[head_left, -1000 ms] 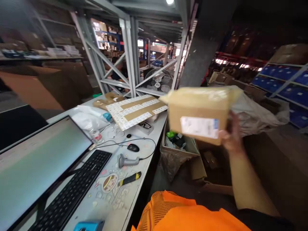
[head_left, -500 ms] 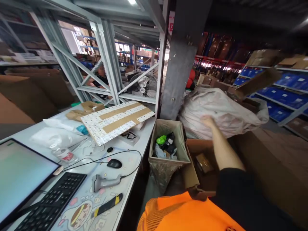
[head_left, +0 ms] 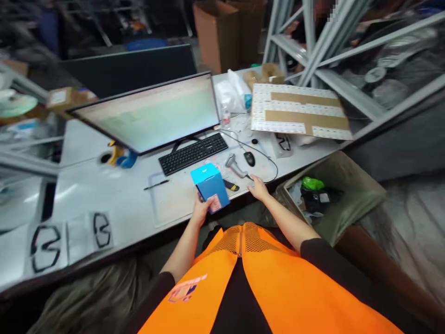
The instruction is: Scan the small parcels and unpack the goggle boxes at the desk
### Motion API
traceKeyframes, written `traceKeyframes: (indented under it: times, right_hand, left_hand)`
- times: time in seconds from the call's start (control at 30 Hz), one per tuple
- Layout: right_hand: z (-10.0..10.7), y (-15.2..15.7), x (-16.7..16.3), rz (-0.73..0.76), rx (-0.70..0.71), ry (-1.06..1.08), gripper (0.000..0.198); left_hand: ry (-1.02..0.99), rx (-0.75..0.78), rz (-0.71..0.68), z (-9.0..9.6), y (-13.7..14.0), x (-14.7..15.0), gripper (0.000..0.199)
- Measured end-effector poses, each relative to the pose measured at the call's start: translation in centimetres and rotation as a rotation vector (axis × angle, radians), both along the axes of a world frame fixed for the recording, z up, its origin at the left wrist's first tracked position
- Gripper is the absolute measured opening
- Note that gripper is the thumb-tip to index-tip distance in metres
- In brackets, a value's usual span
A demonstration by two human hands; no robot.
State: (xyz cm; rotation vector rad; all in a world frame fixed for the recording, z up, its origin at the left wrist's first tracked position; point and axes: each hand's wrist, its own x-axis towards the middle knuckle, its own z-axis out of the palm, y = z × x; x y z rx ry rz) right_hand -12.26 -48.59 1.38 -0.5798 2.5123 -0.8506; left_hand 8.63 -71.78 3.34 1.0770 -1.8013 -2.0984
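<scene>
My left hand (head_left: 201,208) is closed around the lower left side of a blue box (head_left: 209,184), holding it tilted over the desk's front edge. The box has a lighter blue top and a pale label low on its side. My right hand (head_left: 257,188) hovers by the desk edge, fingers apart and nothing visible in them. Just beyond its fingertips lies a grey barcode scanner (head_left: 236,166) with a black cable. Between the box and the right hand is a black and yellow utility knife (head_left: 230,185). A black mouse (head_left: 249,158) sits behind the scanner.
A monitor (head_left: 156,116) and keyboard (head_left: 193,153) stand on the desk. A labelled cardboard sheet (head_left: 299,111) lies at the back right. Right of the desk is a waste bin (head_left: 361,181) with bags inside. Tape rolls (head_left: 120,155) and a pen (head_left: 156,184) lie left.
My view has swung left from the bin and the white sack to the desk. My right arm has come back from over the open carton; the blue box now shows in my left hand.
</scene>
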Motion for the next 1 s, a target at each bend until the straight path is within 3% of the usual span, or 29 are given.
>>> traceKeyframes:
  times: [0.1,0.23,0.3,0.4,0.5,0.57,0.63,0.73,0.87,1.0]
  right_hand:
    - [-1.3,-6.1,-1.8,0.048,0.186,0.064,0.084]
    - [-2.0,-9.8,-5.3,-0.074,0.300,0.026,0.090]
    - [-2.7,-10.8,-6.0,-0.062,0.312,-0.049,0.092]
    - [-3.6,-12.1,-5.7,-0.013,0.320,-0.092,0.087]
    - [-3.1,-13.3,-5.3,0.003,0.326,-0.124,0.085]
    - [-1.9,-13.5,-5.4,0.032,0.316,-0.199,0.076]
    - [-0.1,-12.9,-5.6,0.094,0.285,-0.316,0.054]
    - [3.4,-10.1,-5.4,0.241,0.179,-0.521,0.032]
    - [8.3,-5.6,-3.3,0.556,-0.045,-0.875,0.054]
    - [10.6,-4.2,-0.8,0.746,-0.039,-0.762,0.054]
  left_hand:
    - [0.116,0.133,0.210,-1.4,2.6,-0.4,0.109]
    - [0.139,0.123,0.245,-1.7,4.5,-0.7,0.115]
    - [0.124,0.265,0.251,-1.2,4.6,0.2,0.112]
    - [0.117,0.593,0.254,-0.1,4.5,1.3,0.099]
    - [0.034,0.661,0.344,0.9,4.1,1.3,0.092]
    - [-0.050,0.560,0.478,1.1,3.6,1.0,0.084]
    - [-0.100,0.451,0.629,1.1,2.9,0.7,0.081]
    - [-0.108,0.392,0.755,0.6,1.7,0.4,0.083]
    - [-0.087,0.388,0.769,-0.6,0.4,0.1,0.085]
    - [-0.087,0.367,0.768,-1.8,0.0,-0.6,0.093]
